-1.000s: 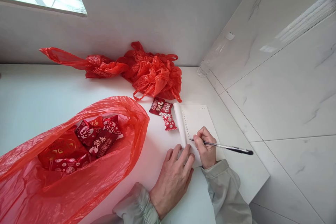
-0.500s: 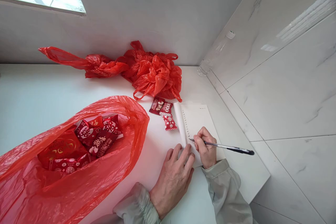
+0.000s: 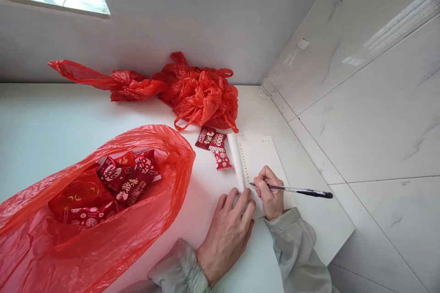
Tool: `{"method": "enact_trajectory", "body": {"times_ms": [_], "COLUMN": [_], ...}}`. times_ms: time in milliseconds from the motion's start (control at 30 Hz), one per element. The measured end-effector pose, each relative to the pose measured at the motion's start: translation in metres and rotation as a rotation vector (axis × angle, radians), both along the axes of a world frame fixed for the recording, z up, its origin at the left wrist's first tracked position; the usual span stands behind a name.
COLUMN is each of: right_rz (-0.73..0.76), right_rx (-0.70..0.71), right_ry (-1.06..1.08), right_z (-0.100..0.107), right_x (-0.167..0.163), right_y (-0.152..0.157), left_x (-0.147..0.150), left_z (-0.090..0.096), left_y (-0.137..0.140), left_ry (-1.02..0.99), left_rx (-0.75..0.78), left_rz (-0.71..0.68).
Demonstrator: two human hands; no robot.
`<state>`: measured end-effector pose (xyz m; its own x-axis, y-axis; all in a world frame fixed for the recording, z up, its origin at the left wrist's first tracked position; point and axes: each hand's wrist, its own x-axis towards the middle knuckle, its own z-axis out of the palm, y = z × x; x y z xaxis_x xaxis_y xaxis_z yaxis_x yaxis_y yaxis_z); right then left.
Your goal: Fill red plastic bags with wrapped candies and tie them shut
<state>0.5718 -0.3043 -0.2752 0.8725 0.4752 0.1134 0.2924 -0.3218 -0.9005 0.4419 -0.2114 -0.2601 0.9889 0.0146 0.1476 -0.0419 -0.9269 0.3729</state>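
My right hand (image 3: 270,192) is closed around a pen (image 3: 295,190) with a clear barrel and dark cap end. The pen's tip is at the lower left part of a white notepad (image 3: 263,155), by a column of small handwritten marks. My left hand (image 3: 228,229) lies spread with its fingertips on the notepad's lower left edge. The pad's turned-over page curls along its left side. Several small red packets (image 3: 209,138) lie just left of the notepad. Further left, an open red plastic bag (image 3: 165,206) holds several red and maroon packets (image 3: 137,185).
Crumpled red plastic bags (image 3: 202,96) sit at the back of the white table (image 3: 309,210), against the grey wall. A clear plastic bottle (image 3: 269,87) with a white cap stands in the back right corner, beside the marbled tile wall (image 3: 378,123).
The pen tip has shifted very slightly to the right, and my right hand with it. My left hand stays in place on the pad.
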Motion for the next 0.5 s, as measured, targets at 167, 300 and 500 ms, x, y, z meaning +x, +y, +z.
{"method": "enact_trajectory", "body": {"times_ms": [167, 300, 500], "right_rz": [-0.006, -0.009, -0.001], "right_rx": [0.001, 0.027, 0.018], "right_ry": [-0.008, 0.001, -0.006], "right_z": [-0.0005, -0.0018, -0.0022], "right_x": [-0.0003, -0.0009, -0.0012], "right_y": [-0.0007, -0.0018, -0.0017], "left_x": [0.0003, -0.0011, -0.0012], "left_z": [0.0004, 0.0016, 0.0017], "left_y": [0.0006, 0.0006, 0.0], "left_ry": [-0.007, -0.004, 0.003], "left_rx": [0.012, 0.011, 0.018], "left_rz": [0.002, 0.001, 0.0]}}
